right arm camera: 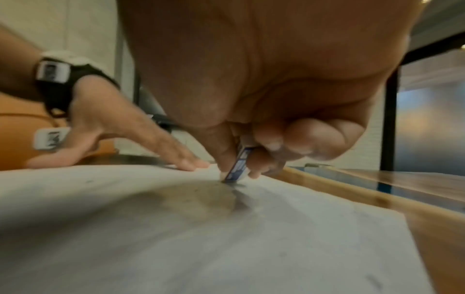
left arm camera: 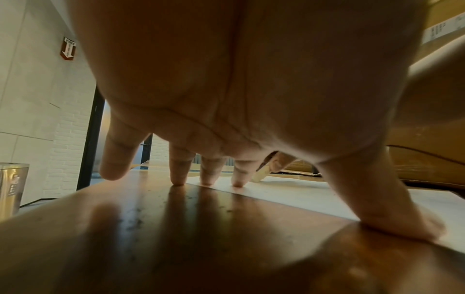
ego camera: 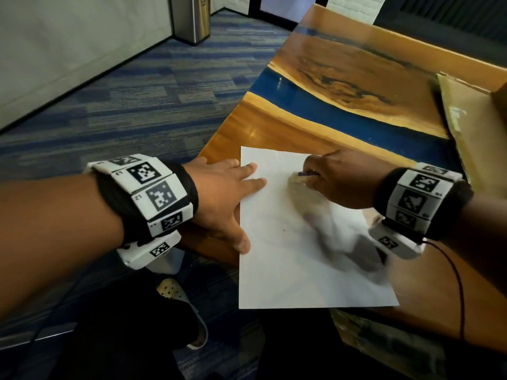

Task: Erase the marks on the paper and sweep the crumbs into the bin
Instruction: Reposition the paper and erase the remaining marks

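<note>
A white sheet of paper [ego camera: 296, 242] lies at the near left corner of the wooden table [ego camera: 274, 124]. My right hand [ego camera: 337, 176] pinches a white eraser in a blue sleeve [right arm camera: 237, 167] and holds its tip down on the upper part of the paper [right arm camera: 226, 228]. My left hand [ego camera: 227, 187] lies flat with spread fingers on the sheet's left edge; its fingertips [left arm camera: 237, 184] and thumb press the paper [left arm camera: 314, 197] and table [left arm camera: 176, 228]. A few tiny dark specks dot the sheet. The eraser [ego camera: 301, 177] looks blurred in the head view.
A steel bin [ego camera: 190, 17] stands on the blue carpet by the far wall, also in the left wrist view as the bin [left arm camera: 11, 187]. Flat cardboard [ego camera: 477, 127] lies on the table's right side. The table has a blue resin strip [ego camera: 329, 113]. My foot in a pale clog [ego camera: 181, 303] is below.
</note>
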`<state>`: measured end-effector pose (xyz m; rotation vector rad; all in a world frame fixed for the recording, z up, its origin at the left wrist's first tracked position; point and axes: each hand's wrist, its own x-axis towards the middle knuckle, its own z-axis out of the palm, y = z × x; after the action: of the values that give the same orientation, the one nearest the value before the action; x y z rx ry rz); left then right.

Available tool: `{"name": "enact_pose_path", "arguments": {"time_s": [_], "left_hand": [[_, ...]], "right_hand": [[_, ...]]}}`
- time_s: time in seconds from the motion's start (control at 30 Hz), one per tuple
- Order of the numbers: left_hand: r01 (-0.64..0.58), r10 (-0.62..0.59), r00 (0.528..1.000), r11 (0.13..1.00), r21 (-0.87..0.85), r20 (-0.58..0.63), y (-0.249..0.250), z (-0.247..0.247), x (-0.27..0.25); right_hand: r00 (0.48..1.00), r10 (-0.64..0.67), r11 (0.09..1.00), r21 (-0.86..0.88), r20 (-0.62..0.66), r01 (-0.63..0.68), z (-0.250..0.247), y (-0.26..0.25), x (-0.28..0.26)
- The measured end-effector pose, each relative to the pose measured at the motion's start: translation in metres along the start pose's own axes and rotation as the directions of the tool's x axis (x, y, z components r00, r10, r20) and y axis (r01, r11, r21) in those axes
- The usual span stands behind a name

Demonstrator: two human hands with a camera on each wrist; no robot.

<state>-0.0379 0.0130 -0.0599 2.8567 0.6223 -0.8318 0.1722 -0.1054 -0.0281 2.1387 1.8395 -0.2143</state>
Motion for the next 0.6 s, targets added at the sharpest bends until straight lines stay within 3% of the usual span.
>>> {"name": "enact_pose_path", "arguments": {"time_s": [0.13, 0.2, 0.27, 0.33, 0.4, 0.5, 0.6], "left_hand": [[-0.005, 0.005, 1.0, 0.999, -0.04, -0.005, -0.002, 0.002, -0.001], [-0.012, 0.011, 1.0, 0.997, -0.075, -0.019, -0.005, 0.003, -0.004], [-0.018, 0.012, 0.999, 0.989, -0.144, -0.041, -0.011, 0.003, -0.01], [-0.011, -0.011, 0.996, 0.972, -0.236, -0.089, -0.019, 0.006, -0.016], [0.017, -0.076, 0.985, 0.935, -0.353, -0.156, -0.027, 0.01, -0.02], [0.108, -0.237, 0.946, 0.875, -0.473, -0.222, -0.039, 0.017, -0.02], [0.198, -0.37, 0.899, 0.82, -0.538, -0.234, -0.049, 0.019, -0.026]], "right_hand": [[0.984, -0.162, 0.983, 0.096, 0.074, 0.155, 0.008, -0.015, -0.029], [0.996, -0.069, 0.991, 0.116, 0.05, 0.063, 0.014, 0.01, -0.033], [0.992, 0.12, 0.983, 0.145, -0.036, -0.114, 0.022, 0.048, -0.036], [0.962, 0.271, 0.946, 0.193, -0.027, -0.261, 0.035, 0.079, -0.04], [0.94, 0.342, 0.919, 0.201, 0.019, -0.339, 0.046, 0.093, -0.046], [0.923, 0.383, 0.901, 0.24, -0.048, -0.361, 0.045, 0.088, -0.053], [0.93, 0.304, 0.923, 0.305, -0.208, -0.234, 0.03, 0.06, -0.057]]}}
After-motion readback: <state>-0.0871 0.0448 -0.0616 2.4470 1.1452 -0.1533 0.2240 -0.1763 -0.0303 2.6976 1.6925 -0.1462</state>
